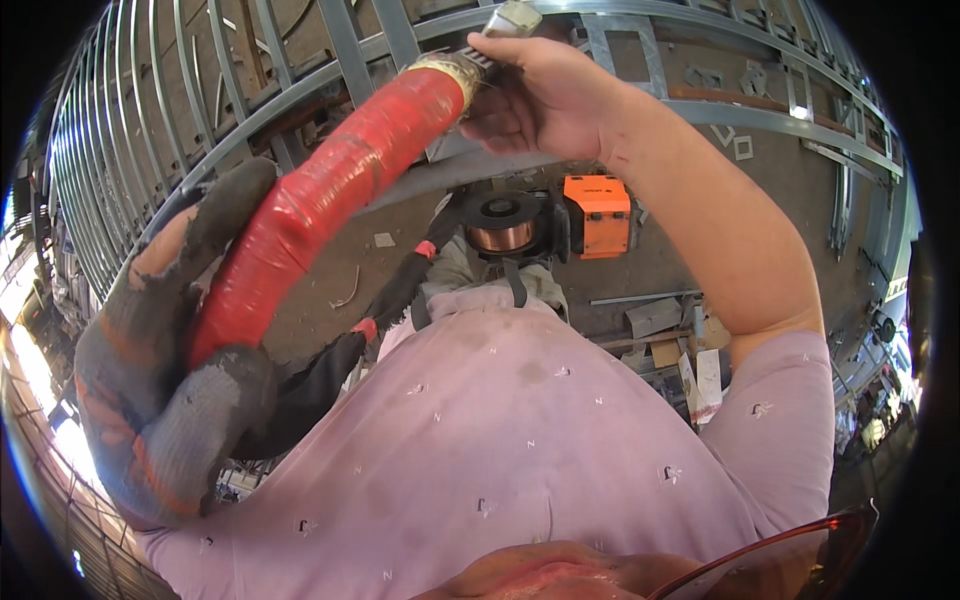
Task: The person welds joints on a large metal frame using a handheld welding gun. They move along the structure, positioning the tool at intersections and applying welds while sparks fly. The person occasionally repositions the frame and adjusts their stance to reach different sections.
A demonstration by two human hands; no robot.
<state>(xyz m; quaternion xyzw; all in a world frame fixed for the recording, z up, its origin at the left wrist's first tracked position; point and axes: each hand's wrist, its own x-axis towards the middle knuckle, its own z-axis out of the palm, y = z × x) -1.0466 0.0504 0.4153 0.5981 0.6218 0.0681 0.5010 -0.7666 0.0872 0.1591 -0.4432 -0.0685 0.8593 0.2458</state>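
Note:
A welding torch [335, 195], its thick bent handle wrapped in shiny red tape, slants across the upper left of the head view. My left hand [165, 370], in a worn, torn dark grey glove, is wrapped round its lower end. Bare, my right hand [545, 95] is closed at the upper end, beside yellowish wrapping and a dark part. The right thumb lies by a pale grey piece [513, 18]; the curled fingers partly hide what they grip. From near the left glove a black cable [395, 290] with red tape bands runs toward a copper wire spool [502, 232].
An orange box-shaped machine [600, 218] stands beside the spool. Grey metal frames with bars [130, 140] fill the upper left and top. Cardboard and metal scraps [655, 318] lie on the floor at right. Tinted glasses [780, 560] cross the lower right edge.

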